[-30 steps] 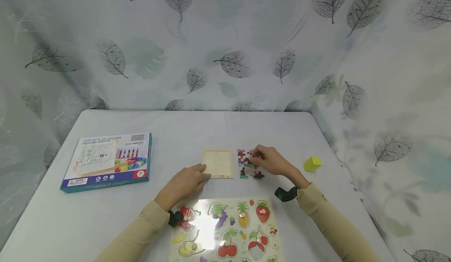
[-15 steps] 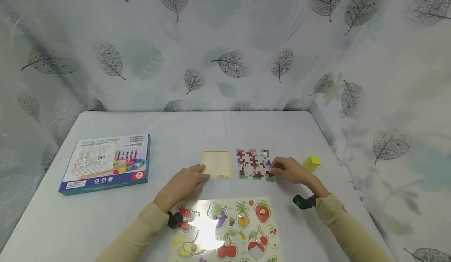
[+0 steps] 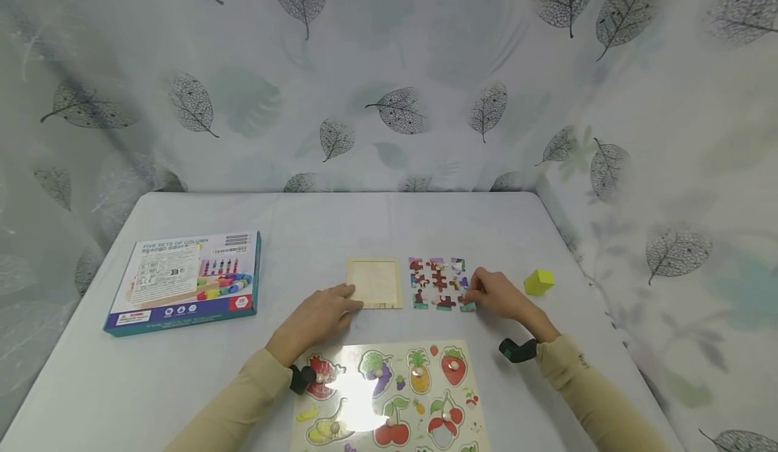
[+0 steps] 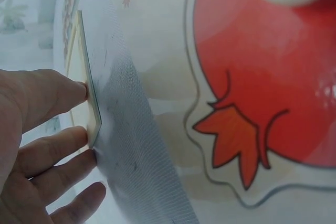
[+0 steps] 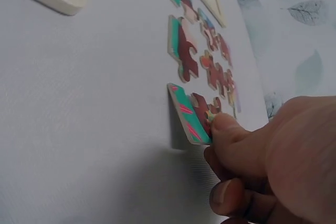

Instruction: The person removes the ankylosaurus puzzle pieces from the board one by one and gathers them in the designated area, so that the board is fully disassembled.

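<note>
A flat wooden puzzle tray [image 3: 374, 283] with a raised border lies mid-table. My left hand [image 3: 319, 313] rests at its near left corner. In the left wrist view, the thumb [image 4: 73, 92] and fingertips touch the tray's edge. To the right of the tray, several jigsaw pieces [image 3: 439, 280] are laid out in spaced rows. At their near right corner, my right hand [image 3: 498, 294] pinches a puzzle piece [image 5: 190, 115] with a green and pink striped edge. That piece is tilted, one side raised off the cloth, and the thumb covers part of it.
A fruit knob puzzle board [image 3: 389, 394] lies close in front, below the tray. On the left is a boxed bead set [image 3: 182, 280]. A yellow block [image 3: 539, 282] stands to the right of my right hand. A leaf-patterned curtain [image 3: 395, 148] borders the table's back.
My right hand has moved from over the middle of the puzzle pieces to the near right piece and pinches it. My left hand has stayed on the tray corner.
</note>
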`<action>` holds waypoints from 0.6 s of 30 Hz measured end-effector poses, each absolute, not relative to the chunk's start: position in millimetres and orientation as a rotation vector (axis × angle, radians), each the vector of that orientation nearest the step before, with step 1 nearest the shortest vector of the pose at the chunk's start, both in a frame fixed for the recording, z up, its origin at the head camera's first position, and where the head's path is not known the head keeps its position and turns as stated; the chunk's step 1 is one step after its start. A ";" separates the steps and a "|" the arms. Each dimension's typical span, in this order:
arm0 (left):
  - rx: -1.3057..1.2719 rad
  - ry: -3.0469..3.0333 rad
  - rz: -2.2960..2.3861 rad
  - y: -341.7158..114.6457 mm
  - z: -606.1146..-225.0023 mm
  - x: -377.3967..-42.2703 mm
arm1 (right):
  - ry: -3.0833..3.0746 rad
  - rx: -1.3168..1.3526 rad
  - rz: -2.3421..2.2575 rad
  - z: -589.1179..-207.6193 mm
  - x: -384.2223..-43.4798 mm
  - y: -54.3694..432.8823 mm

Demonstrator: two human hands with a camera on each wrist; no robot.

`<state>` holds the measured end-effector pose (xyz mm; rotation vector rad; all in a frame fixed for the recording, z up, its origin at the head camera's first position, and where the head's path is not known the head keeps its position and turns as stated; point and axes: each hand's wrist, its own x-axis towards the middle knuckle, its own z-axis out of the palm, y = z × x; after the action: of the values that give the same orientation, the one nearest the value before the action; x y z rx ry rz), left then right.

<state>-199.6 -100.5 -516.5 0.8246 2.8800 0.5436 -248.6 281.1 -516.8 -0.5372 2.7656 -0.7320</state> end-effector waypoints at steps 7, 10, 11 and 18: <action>0.829 2.879 0.540 -101.7 -517.0 -198.5 | 2.802 -0.470 -0.685 -522.1 -245.0 274.1; 0.831 2.883 0.544 -102.0 -517.1 -198.2 | 2.812 -0.443 -0.675 -523.3 -244.5 271.6; 0.830 2.884 0.545 -102.0 -517.4 -198.2 | 2.817 -0.437 -0.667 -523.6 -244.4 270.7; 0.792 2.847 0.539 -102.7 -515.0 -199.3 | 2.857 -0.375 -0.610 -522.9 -243.7 265.2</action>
<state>-199.3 -102.7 -515.0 0.7922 2.8474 0.5388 -243.7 265.2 -522.9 -0.3751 2.8573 -0.6102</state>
